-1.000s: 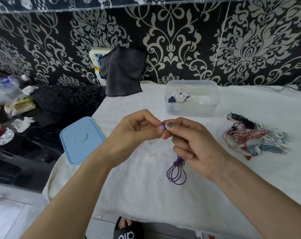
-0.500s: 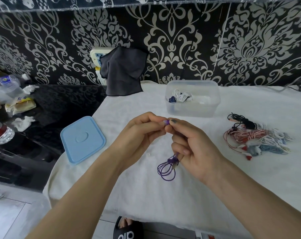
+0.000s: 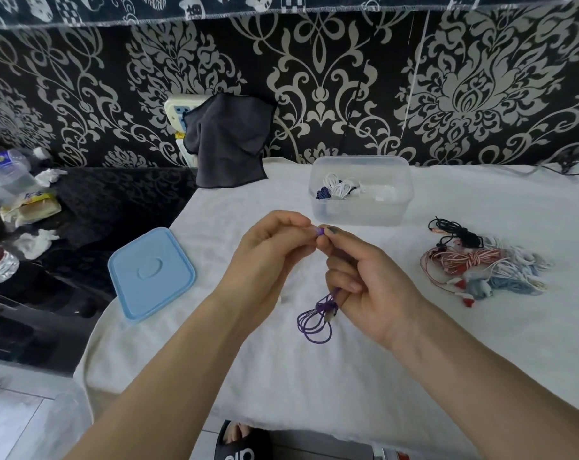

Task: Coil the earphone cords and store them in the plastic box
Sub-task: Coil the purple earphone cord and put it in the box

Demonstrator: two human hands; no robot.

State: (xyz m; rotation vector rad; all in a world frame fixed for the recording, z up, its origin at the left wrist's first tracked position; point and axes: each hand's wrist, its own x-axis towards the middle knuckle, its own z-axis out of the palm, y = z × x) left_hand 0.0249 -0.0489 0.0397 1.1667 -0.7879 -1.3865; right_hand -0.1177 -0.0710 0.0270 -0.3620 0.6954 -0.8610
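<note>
Both hands pinch the purple earphone cord [image 3: 315, 322] above the tabletop's middle: left hand [image 3: 270, 257] and right hand [image 3: 369, 283] meeting at its earbud end, coils dangling. Light, limp, springy; hold it at the wrapped waist. Plastic box [image 3: 361, 210] sits toward the far edge.

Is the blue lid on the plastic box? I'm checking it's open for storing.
No, the blue lid lies flat on the white cloth, apart from the open plastic box.

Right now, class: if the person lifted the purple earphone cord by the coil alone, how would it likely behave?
Probably floppy: the purple earphone cord dangles in loose loops below the right hand. Likely very light, since fingertips hold it. It may uncoil if released; only a thin wrap binds it.
</note>
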